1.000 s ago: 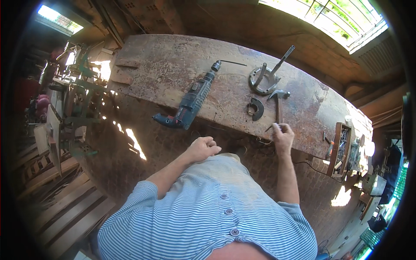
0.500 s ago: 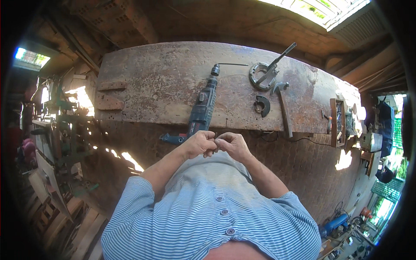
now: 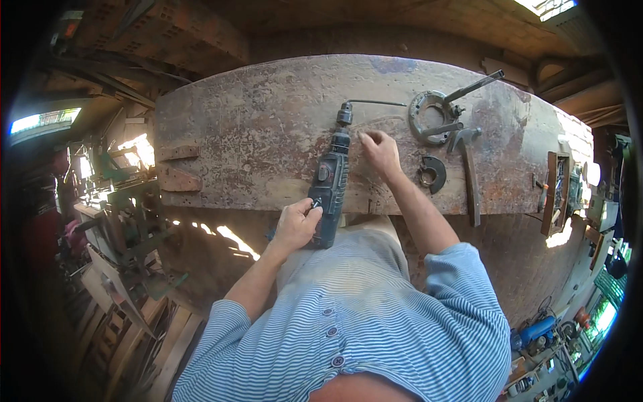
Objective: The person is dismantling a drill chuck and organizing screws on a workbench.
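Currently the left hand (image 3: pixel 299 224) sits against the near end of the drill (image 3: pixel 327 191), its fingers curled, with a small shiny piece showing by its fingertips; how firmly it grips, I cannot tell. The right hand (image 3: pixel 380 153) is over the desk (image 3: pixel 261 147), just right of the drill's nose, fingers bent in and thumb close to the forefinger — whether anything is pinched there, I cannot tell.

The drill lies across the desk's front edge, its near end beyond that edge and its nose toward the far edge. At the nose is the chuck (image 3: pixel 344 115), and from just beside it a thin rod (image 3: pixel 382 103) runs toward the right end of the desk.

Past the rod, nearer the far edge, lies a metal ring (image 3: pixel 416 119) with a bar slanting up. Below it, toward the front edge, is a dark half-round guard (image 3: pixel 437 177). Beside that lies a hammer (image 3: pixel 471 174) — head near the ring, handle end reaching the front edge.

By the front right corner is a wooden box (image 3: pixel 551 194). Two wood blocks (image 3: pixel 179 178) lie at the left end.
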Demonstrator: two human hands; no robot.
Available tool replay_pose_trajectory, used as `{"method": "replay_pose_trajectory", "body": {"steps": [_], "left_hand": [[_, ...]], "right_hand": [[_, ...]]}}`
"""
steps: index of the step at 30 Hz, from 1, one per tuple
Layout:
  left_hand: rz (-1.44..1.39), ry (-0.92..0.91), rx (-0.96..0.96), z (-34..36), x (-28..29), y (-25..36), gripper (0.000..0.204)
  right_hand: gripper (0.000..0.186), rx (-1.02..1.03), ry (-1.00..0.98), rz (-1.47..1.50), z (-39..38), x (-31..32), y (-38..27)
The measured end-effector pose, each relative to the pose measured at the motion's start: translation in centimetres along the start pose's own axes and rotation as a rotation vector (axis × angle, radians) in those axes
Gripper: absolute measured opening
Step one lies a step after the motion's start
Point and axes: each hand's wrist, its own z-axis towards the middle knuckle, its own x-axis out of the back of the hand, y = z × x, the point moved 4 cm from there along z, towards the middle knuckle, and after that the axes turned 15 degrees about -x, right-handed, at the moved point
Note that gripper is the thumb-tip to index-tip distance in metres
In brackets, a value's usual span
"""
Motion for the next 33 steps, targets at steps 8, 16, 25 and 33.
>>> {"method": "replay_pose_trajectory", "body": {"steps": [8, 16, 25, 33], "left_hand": [[0.002, 0.088, 0.111, 3.0, 2.4, -3.0, 0.025], [-0.205, 0.075, 0.235, 5.0, 2.7, -8.2, 0.024], [-0.318, 0.108, 0.252, 5.6, 2.9, -9.4, 0.030], [-0.254, 0.003, 0.043, 16.4, 6.2, -4.3, 0.021]], "right_hand": [[0.051, -0.177, -0.227, -0.150, 8.0, -4.9, -6.9], [0.057, -0.290, -0.839, 0.603, 6.6, -8.3, -5.5], [0.031, -0.074, -0.177, 0.148, 4.9, -9.2, -7.0], [0.056, -0.345, -0.696, 1.007, 4.9, -8.8, -5.0]]}}
